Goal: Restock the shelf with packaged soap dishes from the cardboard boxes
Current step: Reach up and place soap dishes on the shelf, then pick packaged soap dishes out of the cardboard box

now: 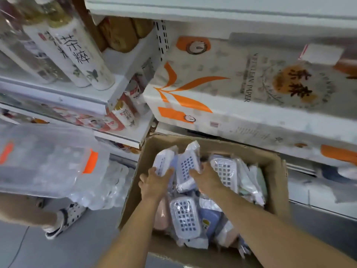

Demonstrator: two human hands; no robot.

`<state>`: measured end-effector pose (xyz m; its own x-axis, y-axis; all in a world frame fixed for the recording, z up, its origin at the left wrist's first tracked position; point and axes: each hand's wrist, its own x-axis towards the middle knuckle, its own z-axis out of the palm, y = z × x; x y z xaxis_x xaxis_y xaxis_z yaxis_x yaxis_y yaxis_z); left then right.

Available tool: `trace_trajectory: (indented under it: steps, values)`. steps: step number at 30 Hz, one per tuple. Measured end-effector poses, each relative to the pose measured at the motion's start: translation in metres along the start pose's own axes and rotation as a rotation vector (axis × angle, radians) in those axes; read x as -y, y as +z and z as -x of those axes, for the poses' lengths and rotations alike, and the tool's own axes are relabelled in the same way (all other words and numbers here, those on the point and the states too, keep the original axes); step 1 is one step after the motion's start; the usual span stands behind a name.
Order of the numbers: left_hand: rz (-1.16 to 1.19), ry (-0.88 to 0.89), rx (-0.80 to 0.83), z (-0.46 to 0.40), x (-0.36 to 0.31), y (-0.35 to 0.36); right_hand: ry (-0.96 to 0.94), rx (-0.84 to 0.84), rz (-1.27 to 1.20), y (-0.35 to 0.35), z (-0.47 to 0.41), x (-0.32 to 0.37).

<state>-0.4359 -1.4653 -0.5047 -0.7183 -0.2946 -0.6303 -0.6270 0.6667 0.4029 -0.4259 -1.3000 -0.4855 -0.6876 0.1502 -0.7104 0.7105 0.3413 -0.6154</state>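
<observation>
An open cardboard box (pixel 274 171) stands on the floor below the shelves, filled with several plastic-wrapped soap dishes with grid-holed white tops. My left hand (pixel 154 182) grips one wrapped soap dish (pixel 164 161) at the box's upper left, lifted on end. My right hand (pixel 206 178) holds a second wrapped soap dish (pixel 188 165) right beside it, thumb on its lower edge. Another dish (pixel 225 169) lies just right of my right hand, and one more (pixel 185 217) lies flat between my forearms.
White shelves (pixel 123 136) rise behind the box, carrying kitchen paper packs (pixel 222 84) and tall white cylinders (pixel 83 55). At left another person carries clear lidded containers (pixel 48 159) with orange clips; their patterned shoe (pixel 65 219) stands on the grey floor beside the box.
</observation>
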Motion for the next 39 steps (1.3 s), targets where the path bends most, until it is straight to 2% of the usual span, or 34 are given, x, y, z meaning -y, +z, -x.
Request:
trace_trajectory:
  steps: [3,7,10,16,21,28,32,39]
  values:
    - [-0.127,0.016,0.097,-0.027,0.003,0.006,0.019,-0.010,0.049,0.016,-0.015,0.004]
    - [-0.154,0.077,0.157,-0.025,-0.002,-0.004,-0.010,0.000,0.132,0.007,-0.010,0.015]
    - [-0.229,0.268,0.139,-0.001,-0.021,-0.016,-0.079,-0.036,0.180,-0.017,0.010,0.022]
    - [-0.412,0.765,-0.065,0.088,-0.069,-0.026,-0.310,-0.181,0.409,-0.090,0.087,0.018]
    - [-0.401,1.086,-0.253,0.205,-0.110,-0.011,-0.509,-0.513,0.632,-0.172,0.188,-0.022]
    - [-0.304,1.469,-0.421,0.402,-0.151,0.052,-0.629,-0.935,0.686,-0.289,0.359,-0.134]
    - [-0.230,1.624,-0.421,0.502,-0.169,0.110,-0.611,-1.121,0.713,-0.355,0.445,-0.211]
    - [-0.150,1.863,-0.314,0.643,-0.233,0.204,-0.445,-1.369,0.635,-0.463,0.552,-0.319]
